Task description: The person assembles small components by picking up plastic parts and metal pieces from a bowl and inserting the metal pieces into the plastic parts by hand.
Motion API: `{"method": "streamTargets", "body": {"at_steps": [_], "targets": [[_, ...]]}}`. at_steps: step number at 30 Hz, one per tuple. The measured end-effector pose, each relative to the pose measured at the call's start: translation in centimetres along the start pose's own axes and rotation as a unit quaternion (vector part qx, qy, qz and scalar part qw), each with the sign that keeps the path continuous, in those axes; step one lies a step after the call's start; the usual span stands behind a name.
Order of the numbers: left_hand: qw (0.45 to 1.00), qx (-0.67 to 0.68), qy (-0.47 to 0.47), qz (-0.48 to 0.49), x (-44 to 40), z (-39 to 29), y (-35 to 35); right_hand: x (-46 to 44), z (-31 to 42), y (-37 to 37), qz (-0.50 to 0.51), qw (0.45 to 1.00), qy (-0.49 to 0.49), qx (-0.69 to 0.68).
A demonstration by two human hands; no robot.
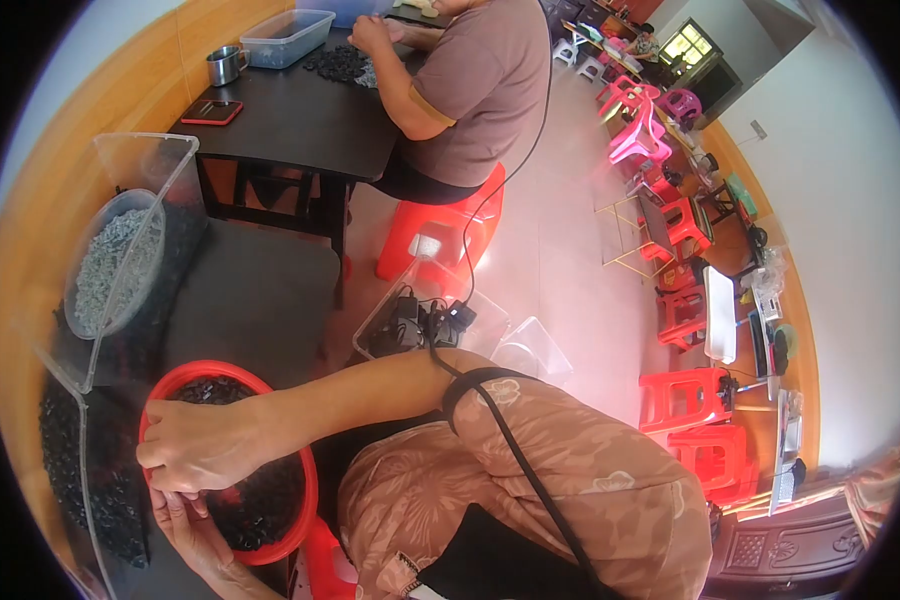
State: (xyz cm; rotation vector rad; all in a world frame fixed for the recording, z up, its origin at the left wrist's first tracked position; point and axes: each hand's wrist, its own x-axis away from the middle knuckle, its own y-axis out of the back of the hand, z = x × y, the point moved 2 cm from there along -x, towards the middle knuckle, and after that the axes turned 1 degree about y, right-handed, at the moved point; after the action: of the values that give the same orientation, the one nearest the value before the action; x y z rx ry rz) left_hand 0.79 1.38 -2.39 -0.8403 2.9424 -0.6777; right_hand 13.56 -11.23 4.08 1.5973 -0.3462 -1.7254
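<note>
Both my hands meet over the left rim of a red basin [308, 490] that holds many small black pieces [260, 505]. My right hand [195, 445] reaches across from above, its fingers bent and pressed together. Just below it, my left hand [192, 530] has its fingertips closed against the right fingertips. Whatever is between them is too small or hidden to make out. Beside the basin stands a clear plastic bin [88, 440] with more black pieces [90, 480]. An oval tub [155, 200] of small grey-white pieces [115, 265] sits in the bin.
Across the dark table [280, 125] another person [480, 90] sits on a red stool [440, 235], hands over a dark pile [338, 65]. A metal mug [226, 66], a phone [213, 112] and a clear container [288, 42] are there. A cable [515, 180] runs past my arm.
</note>
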Motion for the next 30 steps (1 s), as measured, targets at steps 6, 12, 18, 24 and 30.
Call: {"method": "streamTargets", "body": {"at_steps": [6,12,18,24,30], "targets": [[0.997,-0.034,0.011,0.065,-0.5,0.0,1.8,-0.2,0.2,0.2,0.049,0.997,-0.063,-0.019],[0.993,-0.076,-0.007,0.089,-0.7,-0.1,1.4,-0.5,0.5,-0.1,0.089,0.991,-0.102,0.001],[0.994,-0.043,-0.049,0.093,-0.6,-0.5,0.0,-0.9,0.6,-0.2,0.107,0.985,-0.138,0.002],[0.996,-0.022,-0.040,0.073,0.2,-1.3,-2.0,-1.6,1.9,1.3,0.077,0.992,-0.100,0.019],[0.991,-0.022,-0.050,0.122,-0.5,-1.0,-1.0,-1.4,2.2,1.4,0.096,0.983,-0.150,-0.040]]}}
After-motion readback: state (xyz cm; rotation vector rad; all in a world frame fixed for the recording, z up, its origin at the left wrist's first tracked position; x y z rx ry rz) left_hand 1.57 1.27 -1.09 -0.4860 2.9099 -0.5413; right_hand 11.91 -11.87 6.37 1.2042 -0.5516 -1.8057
